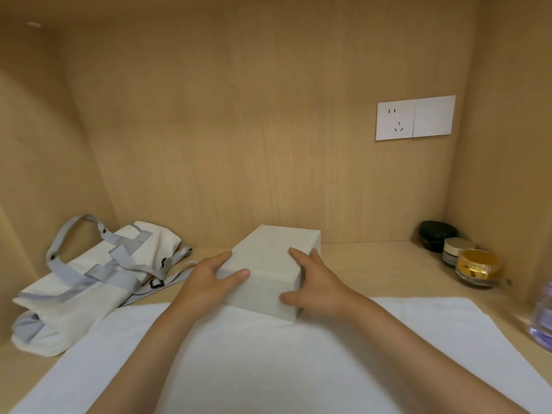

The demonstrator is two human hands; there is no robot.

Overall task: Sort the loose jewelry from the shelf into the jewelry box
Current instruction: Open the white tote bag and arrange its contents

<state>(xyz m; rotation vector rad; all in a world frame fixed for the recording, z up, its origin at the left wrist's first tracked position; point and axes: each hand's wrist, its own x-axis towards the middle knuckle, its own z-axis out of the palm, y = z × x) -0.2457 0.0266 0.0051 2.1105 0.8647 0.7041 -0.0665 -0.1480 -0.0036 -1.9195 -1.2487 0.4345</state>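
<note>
A closed cream jewelry box (268, 258) sits at the middle of the wooden shelf, its near end on a white cloth (268, 369). My left hand (206, 288) grips its left side, thumb lying across the lid. My right hand (319, 288) grips the right side, fingers on the lid's edge and thumb against the front face. No loose jewelry shows anywhere in view.
A white canvas bag with grey straps (98, 279) lies at the left. Three cosmetic jars stand in the right corner: black (436, 234), grey (455, 251), gold (478, 267). A blurred purple bottle (543, 318) is at the right edge. A wall socket (415, 118) sits on the back panel.
</note>
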